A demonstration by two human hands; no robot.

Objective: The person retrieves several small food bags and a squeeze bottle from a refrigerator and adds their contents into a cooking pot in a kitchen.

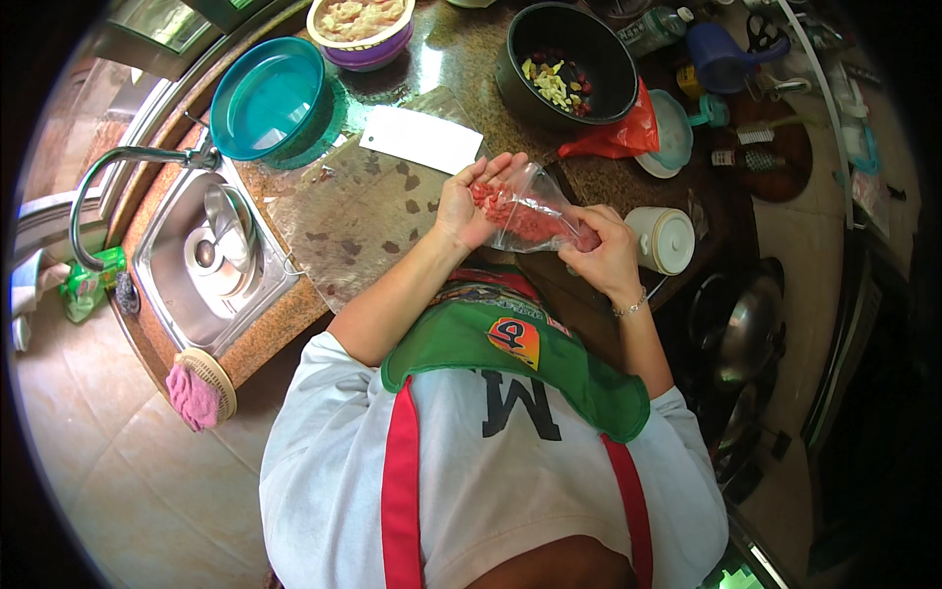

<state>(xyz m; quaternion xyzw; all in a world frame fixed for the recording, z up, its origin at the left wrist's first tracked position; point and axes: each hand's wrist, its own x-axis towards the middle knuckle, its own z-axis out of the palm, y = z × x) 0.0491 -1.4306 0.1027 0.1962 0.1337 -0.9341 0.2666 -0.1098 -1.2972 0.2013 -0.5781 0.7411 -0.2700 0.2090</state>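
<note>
My right hand (pixel 599 247) grips the lower end of a clear zip plastic bag (pixel 533 202) holding small red dried berries. My left hand (pixel 471 202) is cupped palm up at the bag's mouth, and some red berries (pixel 491 200) lie on its palm and fingers. Beyond the hands stands a deep black pot (pixel 519 85) with pale yellow pieces and dark red dried fruit at its bottom. A white rectangular board or blade (pixel 422 138) lies on the wet cutting board (pixel 360 213), just beyond my left hand.
A teal water basin (pixel 268 99) and a bowl of pale raw meat (pixel 358 18) stand at the back left. Dishes lie in the steel sink (pixel 154 258) at left. A lidded white ceramic jar (pixel 671 241) stands right of my right hand. A red plastic bag (pixel 622 132) lies beside the pot.
</note>
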